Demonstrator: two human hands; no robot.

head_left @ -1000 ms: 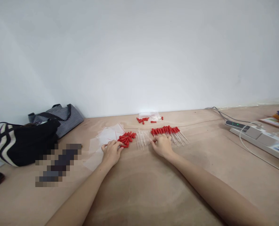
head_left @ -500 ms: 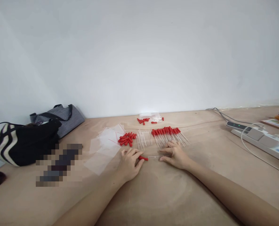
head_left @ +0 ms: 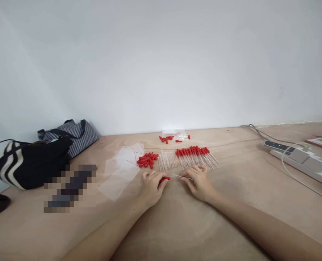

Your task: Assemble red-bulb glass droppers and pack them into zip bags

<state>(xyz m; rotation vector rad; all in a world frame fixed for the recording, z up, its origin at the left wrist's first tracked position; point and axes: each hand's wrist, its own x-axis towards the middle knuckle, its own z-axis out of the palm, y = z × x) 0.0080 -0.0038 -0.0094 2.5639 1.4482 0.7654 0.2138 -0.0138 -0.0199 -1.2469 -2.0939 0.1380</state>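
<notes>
My left hand (head_left: pixel 152 185) is closed, with a red rubber dropper bulb (head_left: pixel 165 178) pinched between thumb and fingers, its end pointing right. Facing it, my right hand (head_left: pixel 198 181) grips a thin clear dropper tube (head_left: pixel 179 176) whose free end points left. A small gap separates tube and bulb. Just beyond my hands lie a pile of loose red bulbs (head_left: pixel 147 160), a bunch of bare clear tubes (head_left: pixel 166 159) and a row of droppers with red bulbs fitted (head_left: pixel 195 154).
Flat translucent bags (head_left: pixel 120 166) lie left of the pile. By the wall are more red bulbs (head_left: pixel 166 139) and a clear bag (head_left: pixel 174 134). A black bag (head_left: pixel 41 163) and a striped bag (head_left: pixel 80 139) stand left. At right sits a power strip (head_left: pixel 304 166) with cables.
My right hand has turned and shifted slightly left, and its fingers have closed in around the tube. The left hand keeps the bulb, now covered more by its fingers.
</notes>
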